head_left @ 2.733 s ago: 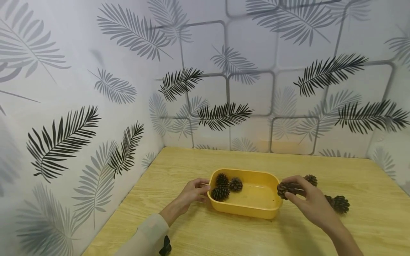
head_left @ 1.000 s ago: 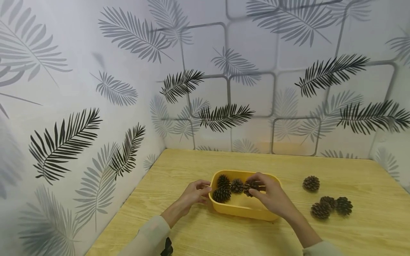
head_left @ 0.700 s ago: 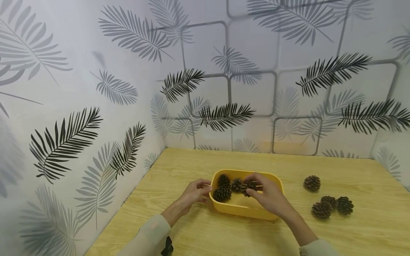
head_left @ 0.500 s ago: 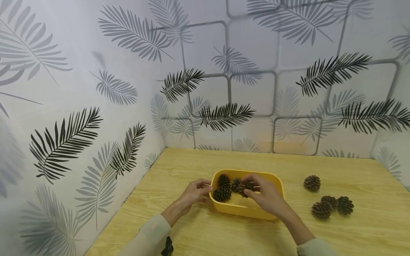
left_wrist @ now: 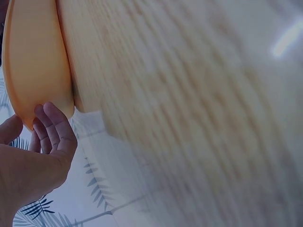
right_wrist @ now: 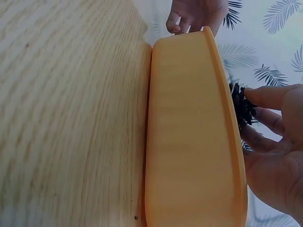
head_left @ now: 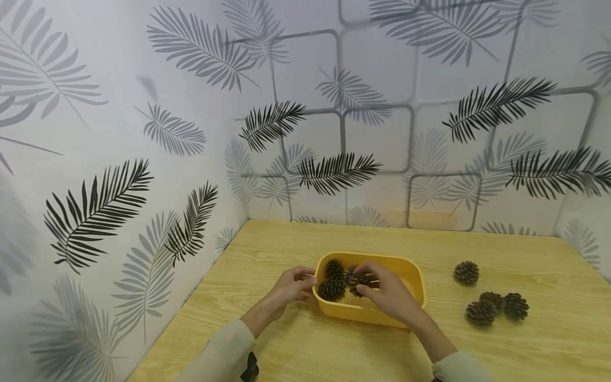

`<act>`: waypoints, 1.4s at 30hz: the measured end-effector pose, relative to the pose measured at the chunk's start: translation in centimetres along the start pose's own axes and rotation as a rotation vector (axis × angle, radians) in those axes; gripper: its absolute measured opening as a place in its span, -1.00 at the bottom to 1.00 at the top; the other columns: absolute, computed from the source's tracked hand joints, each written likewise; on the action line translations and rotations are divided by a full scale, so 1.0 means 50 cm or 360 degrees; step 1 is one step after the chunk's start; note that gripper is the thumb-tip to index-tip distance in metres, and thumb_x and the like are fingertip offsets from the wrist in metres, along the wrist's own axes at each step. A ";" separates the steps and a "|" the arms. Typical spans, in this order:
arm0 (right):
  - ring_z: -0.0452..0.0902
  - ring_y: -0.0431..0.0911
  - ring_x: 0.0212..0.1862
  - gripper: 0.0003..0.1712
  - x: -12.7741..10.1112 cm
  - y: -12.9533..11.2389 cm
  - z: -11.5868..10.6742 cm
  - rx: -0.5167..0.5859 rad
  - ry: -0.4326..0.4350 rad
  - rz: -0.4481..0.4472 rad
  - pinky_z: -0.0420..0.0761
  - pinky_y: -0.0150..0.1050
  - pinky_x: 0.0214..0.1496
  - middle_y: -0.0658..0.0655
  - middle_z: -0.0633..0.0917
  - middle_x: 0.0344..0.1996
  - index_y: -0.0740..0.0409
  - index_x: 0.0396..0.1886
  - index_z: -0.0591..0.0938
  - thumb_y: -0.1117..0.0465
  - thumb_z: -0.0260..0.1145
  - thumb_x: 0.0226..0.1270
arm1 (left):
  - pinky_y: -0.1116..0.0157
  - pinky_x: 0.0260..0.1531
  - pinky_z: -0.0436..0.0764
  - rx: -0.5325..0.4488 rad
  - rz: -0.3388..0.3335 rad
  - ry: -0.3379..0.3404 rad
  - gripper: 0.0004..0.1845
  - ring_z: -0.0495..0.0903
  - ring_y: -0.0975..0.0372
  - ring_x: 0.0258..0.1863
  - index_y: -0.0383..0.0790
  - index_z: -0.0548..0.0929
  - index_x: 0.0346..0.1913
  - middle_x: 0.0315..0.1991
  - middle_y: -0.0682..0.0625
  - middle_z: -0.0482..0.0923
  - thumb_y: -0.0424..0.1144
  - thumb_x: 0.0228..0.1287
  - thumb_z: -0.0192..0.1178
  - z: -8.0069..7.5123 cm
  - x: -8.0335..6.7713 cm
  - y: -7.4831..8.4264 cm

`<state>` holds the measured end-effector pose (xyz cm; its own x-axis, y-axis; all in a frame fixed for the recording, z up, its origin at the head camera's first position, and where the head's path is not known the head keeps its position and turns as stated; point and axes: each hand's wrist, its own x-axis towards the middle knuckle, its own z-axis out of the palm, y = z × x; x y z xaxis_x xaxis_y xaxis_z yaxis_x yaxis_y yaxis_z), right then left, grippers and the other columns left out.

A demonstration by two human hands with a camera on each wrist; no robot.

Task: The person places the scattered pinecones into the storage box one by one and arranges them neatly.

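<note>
The right hand (head_left: 389, 294) has carried a brown pine cone (head_left: 359, 279) leftward inside the yellow plastic tray (head_left: 414, 271), still pinching it beside the others; the left hand (head_left: 288, 287) keeps gripping the rim.

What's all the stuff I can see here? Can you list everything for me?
Tub: one, yellow, middle of the table.
Pine cones in the tub: at least three, dark brown, at its left end; the right hand pinches one.
Pine cones on the table: three, dark brown, right of the tub; one apart, two touching.
Table: one, light wood.
Walls: white, grey and black leaf pattern.
Left hand: grips the tub's left rim.
Right hand: over the tub, holding a cone.
</note>
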<state>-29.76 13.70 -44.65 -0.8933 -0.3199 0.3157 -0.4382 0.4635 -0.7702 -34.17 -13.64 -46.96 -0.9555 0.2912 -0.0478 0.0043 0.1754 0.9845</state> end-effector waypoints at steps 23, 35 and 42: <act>0.65 0.06 0.05 -0.74 0.023 0.033 0.038 -0.0110 0.0013 -0.0066 0.70 0.04 0.06 0.12 0.71 -0.01 0.19 0.06 0.64 0.35 0.40 0.43 | 0.14 -0.15 0.79 0.0025 0.0002 -0.0023 -0.56 0.70 0.15 -0.17 -0.38 0.52 0.36 0.05 -0.19 0.61 -0.22 0.57 0.21 -0.002 0.004 0.004; 0.67 0.11 0.04 -0.76 0.027 0.024 0.042 -0.0244 -0.0058 -0.0089 0.68 0.11 0.04 0.12 0.73 -0.06 0.18 0.03 0.64 0.32 0.41 0.43 | 0.13 -0.14 0.78 0.0036 -0.0007 0.0001 -0.57 0.70 0.15 -0.16 -0.37 0.53 0.35 0.05 -0.19 0.61 -0.21 0.57 0.20 -0.008 0.000 0.006; 0.66 0.11 0.03 -0.75 0.019 0.024 0.034 -0.0237 -0.0101 0.0001 0.68 0.10 0.01 0.13 0.73 -0.01 0.15 0.05 0.64 0.30 0.41 0.43 | 0.13 -0.12 0.78 0.0034 -0.0022 -0.0003 -0.56 0.70 0.16 -0.16 -0.35 0.53 0.35 0.06 -0.19 0.61 -0.20 0.57 0.21 0.000 -0.003 0.004</act>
<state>-30.98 12.53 -46.21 -0.8875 -0.3690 0.2760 -0.4519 0.5795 -0.6783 -34.05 -13.66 -46.77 -0.9550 0.2902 -0.0613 -0.0024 0.1993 0.9799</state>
